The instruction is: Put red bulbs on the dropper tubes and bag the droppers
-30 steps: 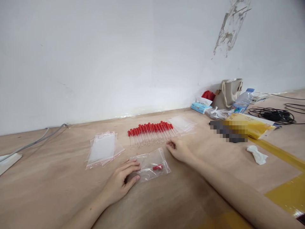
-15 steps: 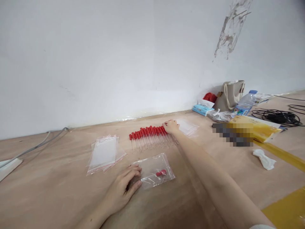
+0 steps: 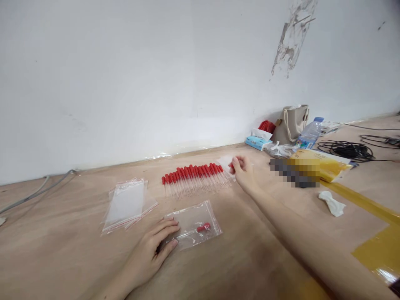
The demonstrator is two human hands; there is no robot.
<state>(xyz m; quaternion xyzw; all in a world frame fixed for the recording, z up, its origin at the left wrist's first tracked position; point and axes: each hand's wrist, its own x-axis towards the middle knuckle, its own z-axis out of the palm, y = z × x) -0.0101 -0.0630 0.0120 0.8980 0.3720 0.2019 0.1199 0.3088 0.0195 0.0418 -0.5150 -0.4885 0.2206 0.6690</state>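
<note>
My left hand (image 3: 154, 246) lies on the left end of a clear zip bag (image 3: 190, 239), thumb and fingers apart. Inside the bag is a dropper with a red bulb (image 3: 203, 227). My right hand (image 3: 243, 171) is raised just right of a row of droppers (image 3: 193, 177) with red bulbs and thin clear stems. Its fingers are closed on a dropper, of which only a bit of red shows at the fingertips; the stem cannot be made out. Partly behind this hand lie clear bags (image 3: 225, 161).
A stack of zip bags (image 3: 125, 206) lies at the left. To the right are a crumpled tissue (image 3: 331, 203), a yellow pack (image 3: 331, 166), a black cable coil (image 3: 346, 150), a bottle (image 3: 309, 133), a beige bag (image 3: 289, 127) and a blue tissue pack (image 3: 258, 142). The wall stands behind.
My right hand has gone from beside the zip bag to the row's right end, then drawn off rightward with a dropper. My left hand has stayed on the bag.
</note>
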